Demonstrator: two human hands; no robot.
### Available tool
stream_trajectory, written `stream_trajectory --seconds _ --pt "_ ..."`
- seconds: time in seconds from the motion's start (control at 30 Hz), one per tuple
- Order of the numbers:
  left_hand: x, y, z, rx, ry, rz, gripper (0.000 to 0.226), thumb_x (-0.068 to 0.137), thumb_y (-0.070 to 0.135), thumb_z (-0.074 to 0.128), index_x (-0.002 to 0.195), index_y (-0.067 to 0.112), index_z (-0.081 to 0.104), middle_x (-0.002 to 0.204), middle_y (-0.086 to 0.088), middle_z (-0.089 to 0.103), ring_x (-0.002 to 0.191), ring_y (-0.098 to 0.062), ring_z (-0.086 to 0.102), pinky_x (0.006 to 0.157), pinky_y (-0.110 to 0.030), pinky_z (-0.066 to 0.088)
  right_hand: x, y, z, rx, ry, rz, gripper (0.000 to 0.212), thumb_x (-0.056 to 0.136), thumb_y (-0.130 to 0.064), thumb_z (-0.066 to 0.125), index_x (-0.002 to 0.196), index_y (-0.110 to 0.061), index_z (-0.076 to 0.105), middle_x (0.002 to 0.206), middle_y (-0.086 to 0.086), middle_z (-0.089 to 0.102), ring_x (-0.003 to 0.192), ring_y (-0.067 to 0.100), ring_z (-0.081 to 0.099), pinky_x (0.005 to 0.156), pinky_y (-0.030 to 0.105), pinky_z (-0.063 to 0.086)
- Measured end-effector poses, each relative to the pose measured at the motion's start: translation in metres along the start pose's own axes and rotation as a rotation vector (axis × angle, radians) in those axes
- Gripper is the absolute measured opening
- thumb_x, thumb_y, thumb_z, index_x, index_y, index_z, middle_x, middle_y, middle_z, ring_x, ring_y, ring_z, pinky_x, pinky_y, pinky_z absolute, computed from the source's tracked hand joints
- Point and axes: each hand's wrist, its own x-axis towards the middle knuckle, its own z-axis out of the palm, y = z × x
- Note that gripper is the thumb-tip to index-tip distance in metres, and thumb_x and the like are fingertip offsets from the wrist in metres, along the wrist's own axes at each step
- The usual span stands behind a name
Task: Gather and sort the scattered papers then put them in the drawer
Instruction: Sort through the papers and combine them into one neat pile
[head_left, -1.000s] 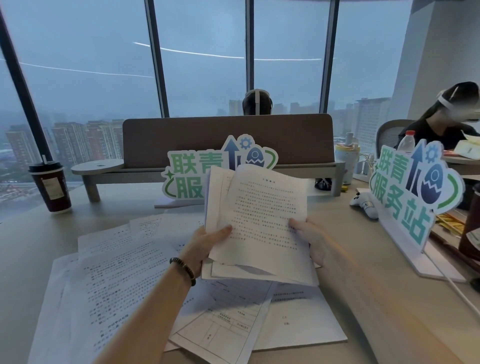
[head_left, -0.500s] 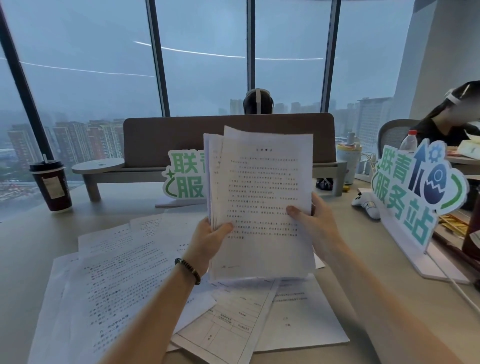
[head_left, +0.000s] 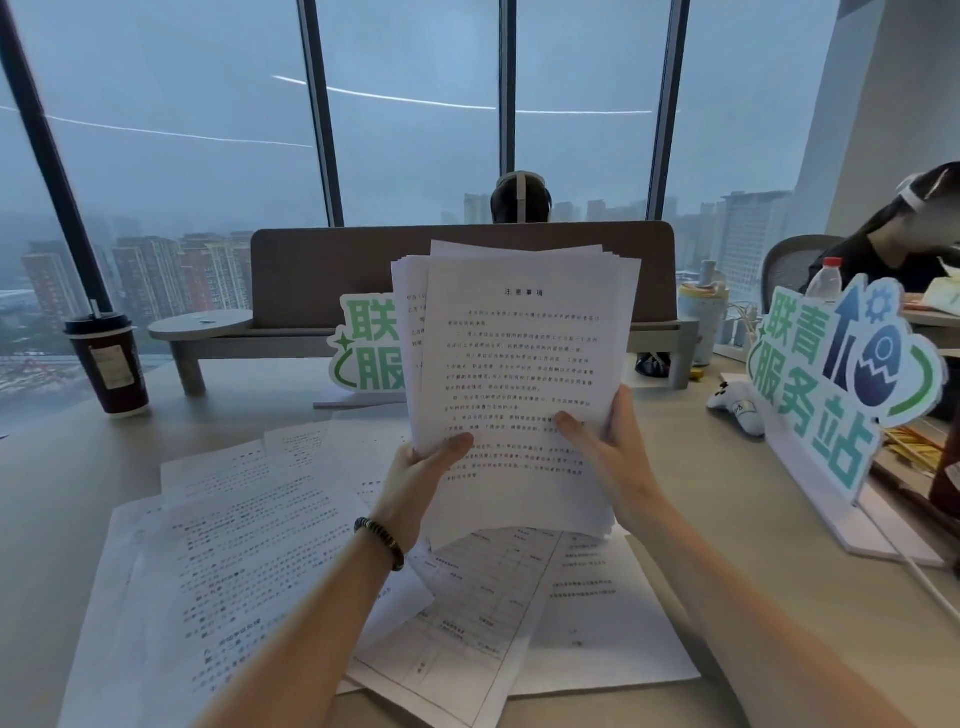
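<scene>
here both left hand (head_left: 415, 480) and right hand (head_left: 610, 449) grip the upright paper stack (head_left: 524, 364).

both forearms are bare, with no sleeves showing. the left wrist wears a dark beaded bracelet (head_left: 380, 543).

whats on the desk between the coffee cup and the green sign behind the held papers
Head view: only the end of the low wooden shelf stands between coffee cup and green sign.
</scene>
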Motion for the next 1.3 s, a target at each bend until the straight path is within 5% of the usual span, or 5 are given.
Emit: stream_trajectory --seconds 0.2,0.6,0.7,0.8,1.3 --pt "0.003 -0.003 0.002 0.107 0.071 0.112 0.016 0.089 0.019 0.068 0.103 0.014 0.073 0.098 -0.004 0.077 0.091 -0.022 0.073 0.072 -0.036 0.061 0.002 -0.002 0.001 -0.069 0.055 -0.074 0.031 0.095 -0.016 0.063 0.119 -0.023 0.045 0.110 -0.013 0.066 0.096 0.013 0.069 0.076 0.039 0.061" --pt "0.001 0.004 -0.001 0.012 -0.019 0.042 0.016 0.090 0.025 0.065 0.104 0.021 0.072 0.103 -0.004 0.077 0.094 -0.024 0.073 0.080 -0.043 0.059 0.001 -0.014 0.004 -0.284 -0.002 -0.158 0.088 0.096 -0.036 0.059 0.148 -0.055 -0.010 0.125 -0.040 0.040 0.102 -0.012 0.053 0.071 0.007 0.048" --pt "-0.001 0.001 0.000 0.035 -0.020 0.046 0.018 0.091 0.026 0.065 0.107 0.019 0.071 0.102 -0.003 0.077 0.092 -0.023 0.073 0.072 -0.035 0.060 -0.002 -0.003 0.005 -0.176 0.012 -0.086 0.073 0.095 -0.032 0.061 0.150 -0.045 0.015 0.124 -0.030 0.051 0.096 -0.009 0.060 0.068 0.010 0.053" --pt "-0.002 0.000 0.002 0.031 -0.001 0.043 0.018 0.091 0.025 0.065 0.105 0.017 0.072 0.099 -0.002 0.077 0.090 -0.021 0.074 0.068 -0.031 0.060 0.000 0.008 0.003 -0.101 0.075 0.024 0.029 0.096 -0.028 0.061 0.120 -0.018 0.049 0.113 -0.009 0.066 0.095 0.013 0.067 0.062 0.017 0.054" --pt "0.006 -0.005 0.000 0.211 0.065 0.053 0.017 0.095 0.030 0.058 0.103 0.019 0.069 0.095 0.002 0.075 0.087 -0.018 0.072 0.064 -0.026 0.059 0.001 0.019 0.008 -0.236 -0.007 0.106 0.019 0.102 -0.017 0.049 0.121 -0.018 0.046 0.112 -0.008 0.063 0.097 0.009 0.061 0.070 0.025 0.048"
